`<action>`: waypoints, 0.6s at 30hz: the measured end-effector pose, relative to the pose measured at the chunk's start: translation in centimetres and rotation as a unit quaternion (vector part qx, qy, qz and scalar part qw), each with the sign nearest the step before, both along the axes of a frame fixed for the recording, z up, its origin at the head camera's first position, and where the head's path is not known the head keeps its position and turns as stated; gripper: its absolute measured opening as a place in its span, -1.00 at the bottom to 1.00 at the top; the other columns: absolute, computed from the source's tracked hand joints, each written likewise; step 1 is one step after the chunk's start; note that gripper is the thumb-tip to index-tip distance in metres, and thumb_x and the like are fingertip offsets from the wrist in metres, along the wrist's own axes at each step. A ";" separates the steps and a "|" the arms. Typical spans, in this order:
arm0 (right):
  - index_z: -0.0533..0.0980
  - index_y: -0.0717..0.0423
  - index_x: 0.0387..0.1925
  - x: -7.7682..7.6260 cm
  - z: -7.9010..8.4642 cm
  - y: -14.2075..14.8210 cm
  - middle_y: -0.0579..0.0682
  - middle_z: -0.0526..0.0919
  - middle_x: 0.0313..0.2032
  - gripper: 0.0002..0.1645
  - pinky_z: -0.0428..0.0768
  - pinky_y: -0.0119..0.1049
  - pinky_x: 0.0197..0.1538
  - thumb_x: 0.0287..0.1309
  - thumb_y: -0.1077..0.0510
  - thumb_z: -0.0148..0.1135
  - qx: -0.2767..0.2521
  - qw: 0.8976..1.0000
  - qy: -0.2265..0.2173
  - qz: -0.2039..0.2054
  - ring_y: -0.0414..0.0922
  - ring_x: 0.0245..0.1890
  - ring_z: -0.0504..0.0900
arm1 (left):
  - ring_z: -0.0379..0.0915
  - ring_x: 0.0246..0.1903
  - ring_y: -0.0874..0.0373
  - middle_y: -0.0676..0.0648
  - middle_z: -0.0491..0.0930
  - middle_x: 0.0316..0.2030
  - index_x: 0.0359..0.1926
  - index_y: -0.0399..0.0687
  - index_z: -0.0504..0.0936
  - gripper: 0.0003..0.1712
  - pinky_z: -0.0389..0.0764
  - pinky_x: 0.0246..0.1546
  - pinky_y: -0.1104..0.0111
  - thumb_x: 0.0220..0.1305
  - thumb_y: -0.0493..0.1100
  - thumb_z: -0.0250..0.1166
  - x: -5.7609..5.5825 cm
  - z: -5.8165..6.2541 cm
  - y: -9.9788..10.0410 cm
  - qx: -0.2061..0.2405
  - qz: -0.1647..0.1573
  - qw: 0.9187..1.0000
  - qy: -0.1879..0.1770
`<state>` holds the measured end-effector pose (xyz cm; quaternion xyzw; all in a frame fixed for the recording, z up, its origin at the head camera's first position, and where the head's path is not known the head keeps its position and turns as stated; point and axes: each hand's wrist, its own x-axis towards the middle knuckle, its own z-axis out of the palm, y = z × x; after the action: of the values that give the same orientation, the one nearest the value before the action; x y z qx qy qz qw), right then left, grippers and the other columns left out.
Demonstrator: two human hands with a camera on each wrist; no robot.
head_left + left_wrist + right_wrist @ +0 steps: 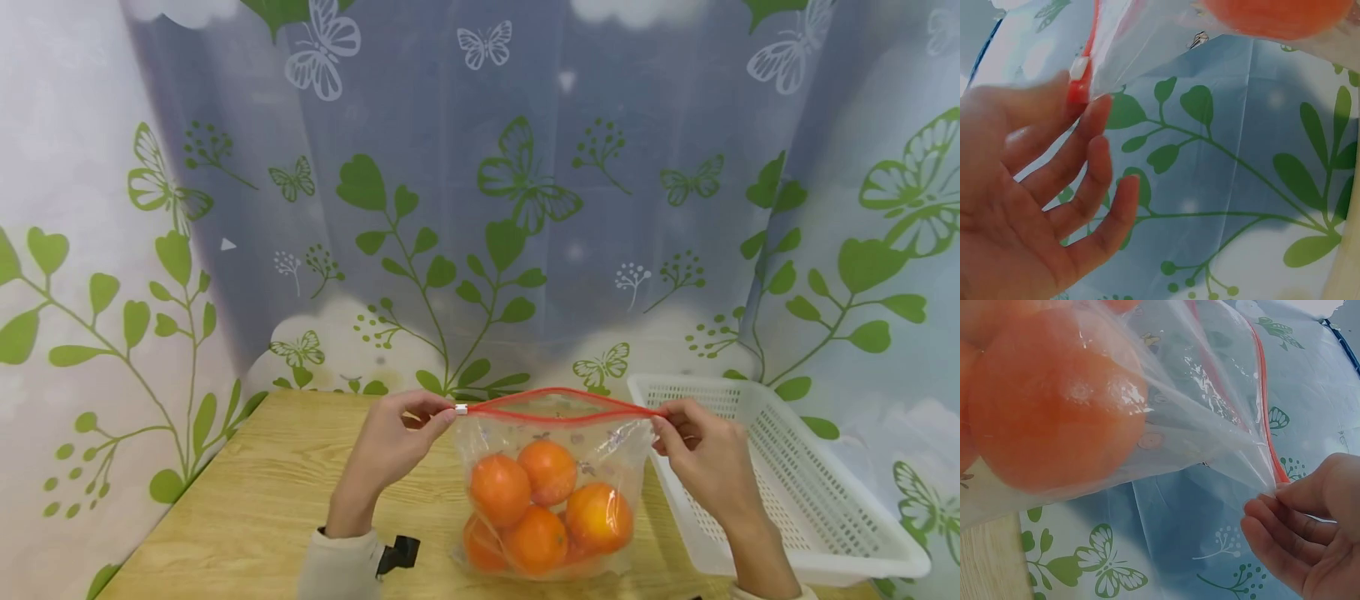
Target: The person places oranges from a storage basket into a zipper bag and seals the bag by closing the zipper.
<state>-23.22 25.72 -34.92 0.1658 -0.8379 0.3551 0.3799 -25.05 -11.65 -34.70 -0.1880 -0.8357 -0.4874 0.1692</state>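
Observation:
A clear zipper bag (551, 433) with a red zip edge stands upright on the table, its mouth parted in the middle. Several oranges (536, 540) fill its lower part; one orange (1060, 403) looms large in the right wrist view. My left hand (396, 442) pinches the left end of the zip edge, right at the white slider (1079, 67). At the opposite corner, my right hand (708, 458) pinches the bag's top between thumb and fingers. The left hand's other fingers (1116, 206) are loosely bent, away from the plastic.
Behind the right hand a white perforated plastic basket (862, 546) sits on the wooden table (247, 500). A curtain (442, 125) printed with leaves and butterflies hangs round the table. A black strap piece (401, 553) sticks out by the left sleeve.

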 end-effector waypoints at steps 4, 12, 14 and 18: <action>0.68 0.19 -0.31 -0.1 0.1 0.3 0.03 0.77 -0.46 -0.86 0.57 -0.66 -0.44 0.11 0.42 0.45 0.021 1.000 0.013 -0.003 -0.49 -0.51 0.63 | 0.62 -0.19 0.17 0.09 0.75 -0.23 -0.23 0.09 0.81 -0.94 0.70 -0.07 0.14 0.32 -0.19 0.44 -0.1 -0.1 0.3 -0.018 0.011 0.997 0.070; 0.72 0.07 -0.32 -0.2 0.4 1.4 0.00 0.80 -0.29 -0.75 0.55 -0.69 -0.14 0.00 0.43 0.51 0.075 0.996 0.038 -0.008 -0.34 -0.23 0.66 | 0.44 0.05 -0.13 -0.08 0.68 -0.13 -0.41 -0.09 0.83 -0.93 0.48 0.11 -0.06 0.14 -0.34 0.52 -0.2 0.0 0.3 -0.041 0.045 0.986 0.154; 0.72 0.04 -0.30 -0.1 0.8 1.5 0.01 0.81 -0.24 -0.77 0.66 -0.45 -0.10 0.04 0.39 0.51 0.100 0.995 0.024 -0.014 -0.15 -0.16 0.72 | 0.38 0.20 -0.21 -0.11 0.69 -0.06 -0.42 -0.10 0.85 -0.93 0.41 0.25 -0.20 0.11 -0.34 0.54 -0.2 0.0 0.2 -0.049 0.051 0.984 0.163; 0.68 0.05 -0.07 0.2 2.3 1.1 0.17 0.73 0.08 -0.74 0.62 0.21 0.07 0.19 0.26 0.45 0.165 0.985 -0.041 -0.004 0.23 0.10 0.66 | 0.14 0.46 -0.31 -0.15 0.67 0.12 -0.45 -0.10 0.86 -0.91 0.15 0.41 -0.40 0.05 -0.36 0.57 -0.3 0.2 0.1 -0.058 0.056 0.977 0.196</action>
<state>-23.00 26.86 -32.63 0.2083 -0.9005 0.2166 0.3144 -25.32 -11.53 -34.53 -0.2424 -0.8226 -0.3815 0.3449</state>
